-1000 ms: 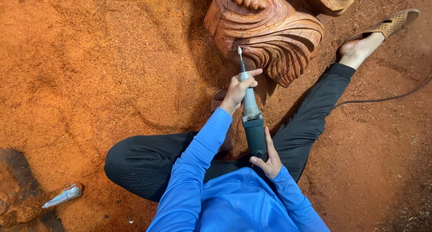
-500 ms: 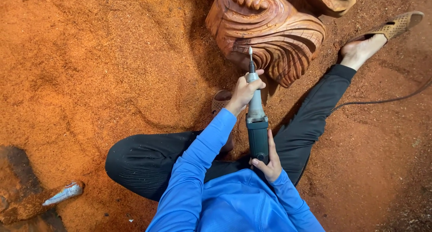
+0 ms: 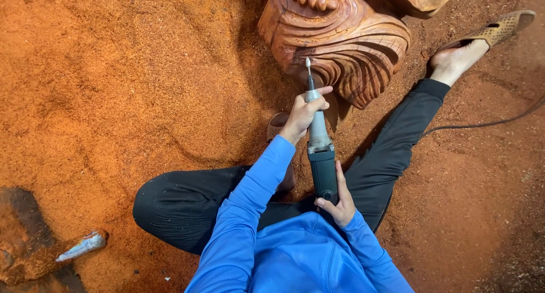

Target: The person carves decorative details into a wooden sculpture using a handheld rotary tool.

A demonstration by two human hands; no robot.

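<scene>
Sitting cross-legged-ish on reddish sawdust floor (image 3: 113, 100), grainy and loose everywhere. Carved wood block (image 3: 340, 43) at top centre, smooth swirls and ribbed grooves, warm brown. Die grinder (image 3: 319, 151) mid-frame: dark green body, silvery neck, thin pointed bit touching carving's lower edge. Left hand (image 3: 304, 114) wrapped snug round metal neck, fingers curled tight. Right hand (image 3: 338, 199) cupping grinder's rear end, fingers closed loosely. Tan perforated sandal (image 3: 502, 26) upper right.

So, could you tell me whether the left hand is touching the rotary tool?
Touching: the head view shows the left hand wrapped around the rotary tool near its neck.
</scene>
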